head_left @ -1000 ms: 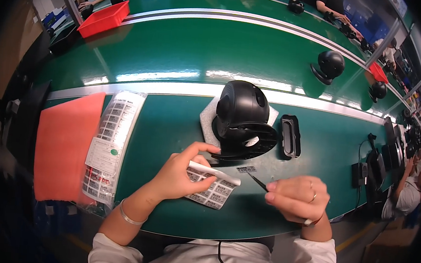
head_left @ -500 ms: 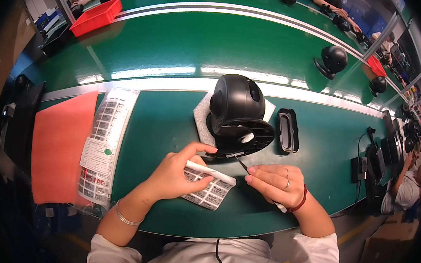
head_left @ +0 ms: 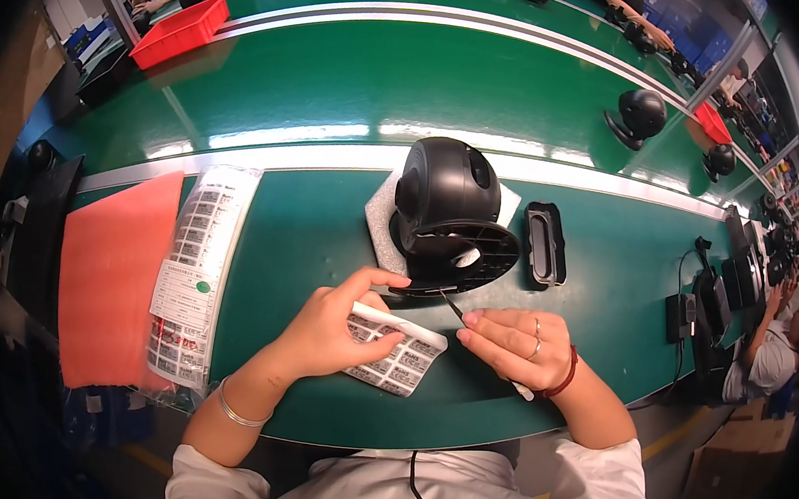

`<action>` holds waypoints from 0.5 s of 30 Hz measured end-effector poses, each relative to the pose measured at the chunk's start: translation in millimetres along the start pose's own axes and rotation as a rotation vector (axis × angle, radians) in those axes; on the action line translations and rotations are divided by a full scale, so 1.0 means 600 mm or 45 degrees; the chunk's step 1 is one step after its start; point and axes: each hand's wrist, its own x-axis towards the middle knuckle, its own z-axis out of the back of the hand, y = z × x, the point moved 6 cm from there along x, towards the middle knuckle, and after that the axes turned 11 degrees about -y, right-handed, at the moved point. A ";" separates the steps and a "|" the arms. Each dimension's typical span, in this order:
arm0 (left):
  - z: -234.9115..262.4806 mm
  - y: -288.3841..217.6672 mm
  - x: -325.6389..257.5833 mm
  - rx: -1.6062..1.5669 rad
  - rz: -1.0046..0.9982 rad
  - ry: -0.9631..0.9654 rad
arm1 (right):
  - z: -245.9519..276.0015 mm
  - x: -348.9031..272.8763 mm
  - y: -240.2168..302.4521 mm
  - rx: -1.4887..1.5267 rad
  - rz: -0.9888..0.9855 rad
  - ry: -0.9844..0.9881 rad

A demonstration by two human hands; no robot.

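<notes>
A black rounded device (head_left: pixel 449 192) rests tilted, its ring-shaped base (head_left: pixel 484 277) facing me. My left hand (head_left: pixel 342 325) grips a curled sheet of printed silver labels (head_left: pixel 395 362) between thumb and fingers. Its index finger reaches up against the lower rim of the base. My right hand (head_left: pixel 523 348) pinches slim dark tweezers (head_left: pixel 453 306), whose pale rear end shows under the palm. The tweezers' tip is at the lower rim, beside a small light strip. Whether the tip touches the strip is too small to tell.
Under the device lies a white foam pad (head_left: pixel 381 220). A black oblong part (head_left: pixel 544 245) stands to its right. At left are a bagged label roll (head_left: pixel 196 271) and an orange sheet (head_left: pixel 115 283). Beyond runs a green conveyor (head_left: pixel 366 78) with a red bin (head_left: pixel 182 31) and another device (head_left: pixel 640 114).
The tweezers' tip and my right hand have shifted slightly left along the base's rim. My left hand keeps its hold on the label sheet.
</notes>
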 end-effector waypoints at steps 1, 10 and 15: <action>0.000 0.000 0.000 -0.001 -0.001 0.002 | -0.001 -0.001 0.000 -0.008 0.007 0.001; 0.000 -0.001 0.001 0.000 -0.001 0.001 | -0.010 -0.007 -0.004 -0.003 0.010 0.019; 0.001 0.000 0.000 0.009 0.001 0.006 | -0.017 -0.013 -0.004 0.020 -0.040 -0.018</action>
